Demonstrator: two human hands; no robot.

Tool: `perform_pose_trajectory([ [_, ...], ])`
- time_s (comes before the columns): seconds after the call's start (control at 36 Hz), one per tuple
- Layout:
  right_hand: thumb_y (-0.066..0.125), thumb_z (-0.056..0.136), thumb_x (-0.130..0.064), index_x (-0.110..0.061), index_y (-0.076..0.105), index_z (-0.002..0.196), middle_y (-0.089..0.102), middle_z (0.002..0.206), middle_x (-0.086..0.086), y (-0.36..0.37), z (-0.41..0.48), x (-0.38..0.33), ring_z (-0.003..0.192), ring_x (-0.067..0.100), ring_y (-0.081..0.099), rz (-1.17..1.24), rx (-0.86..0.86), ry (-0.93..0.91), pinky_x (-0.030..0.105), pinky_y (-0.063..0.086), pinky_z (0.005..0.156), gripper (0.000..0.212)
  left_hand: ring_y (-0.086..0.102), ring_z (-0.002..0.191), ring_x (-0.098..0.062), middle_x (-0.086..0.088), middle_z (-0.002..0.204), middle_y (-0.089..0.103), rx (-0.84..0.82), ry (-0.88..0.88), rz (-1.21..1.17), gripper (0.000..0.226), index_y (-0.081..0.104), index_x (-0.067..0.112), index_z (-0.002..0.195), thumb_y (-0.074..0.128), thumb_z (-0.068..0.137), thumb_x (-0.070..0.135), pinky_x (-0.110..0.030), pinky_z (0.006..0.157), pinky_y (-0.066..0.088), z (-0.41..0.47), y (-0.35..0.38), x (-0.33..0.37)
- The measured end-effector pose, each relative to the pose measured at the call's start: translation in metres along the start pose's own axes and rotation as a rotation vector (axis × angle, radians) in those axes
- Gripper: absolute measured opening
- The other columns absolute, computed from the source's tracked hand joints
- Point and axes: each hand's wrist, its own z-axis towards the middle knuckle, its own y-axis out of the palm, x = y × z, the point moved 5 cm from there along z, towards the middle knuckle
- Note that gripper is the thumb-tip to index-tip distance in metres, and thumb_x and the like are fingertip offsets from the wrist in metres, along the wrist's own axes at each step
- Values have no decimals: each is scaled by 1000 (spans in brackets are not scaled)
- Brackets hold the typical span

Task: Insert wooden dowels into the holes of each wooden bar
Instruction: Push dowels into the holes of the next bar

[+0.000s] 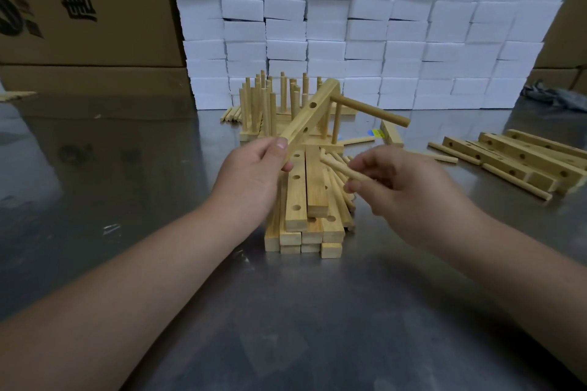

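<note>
In the head view, the left hand (251, 171) is gripping the lower end of a pale square wooden bar with round holes (313, 111), thumb on top and fingers curled beneath. The bar is tilting up and away to the right, lifted above the table. A short round wooden dowel (371, 111) is sitting in the hole nearest the bar's raised end and sticking out to the right; the holes lower down are showing open.

The right hand (397, 184) is pinching a second light wooden dowel (336, 167) between curled fingers and thumb, its free end pointing left toward the bar without touching it.

Beneath both hands a stack of drilled wooden bars (298, 200) is lying on the grey metal table (286, 311), with loose dowels (344, 197) piled against its right side. Behind, bars with upright dowels (254, 108) are standing. More drilled bars (521, 159) are lying well to the right. A wall of white foam blocks (381, 25) and brown cardboard boxes (79, 9) is rising at the back.
</note>
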Motion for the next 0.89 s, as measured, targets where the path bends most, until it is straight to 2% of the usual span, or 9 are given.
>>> perform_pose_trajectory([
  [0.08,58,84,-30,-52,56,83,63,65,-14,-3,-3,-2,55,-2,55,105,116,-41,12,39,44,22,49,59,-3,10,72,61,-18,-2,-15,33,65,29,76,40,97,38,-29,66,43,-1,3,0],
  [0.14,54,84,-35,-48,62,89,61,64,-9,-6,-3,0,51,10,50,129,178,-31,20,38,42,16,50,65,-8,9,76,63,-35,-3,-17,33,66,28,78,41,96,38,-31,68,44,-2,5,1],
  [0.22,50,89,-31,-49,58,91,52,51,-12,-8,-3,1,43,5,41,131,222,-57,14,31,40,19,45,55,-3,11,64,56,-58,28,3,36,65,24,76,40,96,40,-28,62,40,-4,6,5],
  [0.39,44,93,-20,-37,57,114,56,63,-23,-2,-2,1,45,0,45,104,164,-48,11,35,42,30,41,46,2,17,49,50,-91,80,-20,35,60,28,72,38,97,37,-12,47,37,-8,8,13],
  [0.47,45,93,-20,-29,59,120,57,59,-14,-1,-2,1,45,0,45,86,179,-55,11,34,43,32,42,47,3,18,53,53,-93,69,-23,34,60,29,72,38,97,37,-23,55,39,-8,7,14],
  [0.56,48,92,-20,-29,59,121,56,58,-5,-1,-3,1,46,2,44,81,189,-54,13,33,43,32,41,47,1,12,57,52,-89,78,-26,35,60,28,71,39,97,36,-24,56,40,-8,7,14],
  [0.61,49,91,-22,-31,58,121,59,64,-2,-1,-4,0,52,4,50,84,186,-48,16,37,46,33,41,46,2,16,54,52,-90,89,-18,34,60,29,70,39,97,36,-16,50,39,-9,7,15],
  [0.72,55,88,-27,-40,48,96,64,76,-23,-2,-3,3,65,-5,59,166,187,-16,8,42,52,16,46,51,5,20,60,56,-93,103,-26,30,60,35,74,40,97,35,-19,57,37,-8,6,16],
  [0.89,62,85,-24,-38,63,85,62,60,-14,-8,-4,3,48,1,48,302,277,-42,16,42,47,14,48,53,4,18,68,56,-118,118,-89,26,60,46,109,42,97,31,-15,55,38,-6,8,15],
])
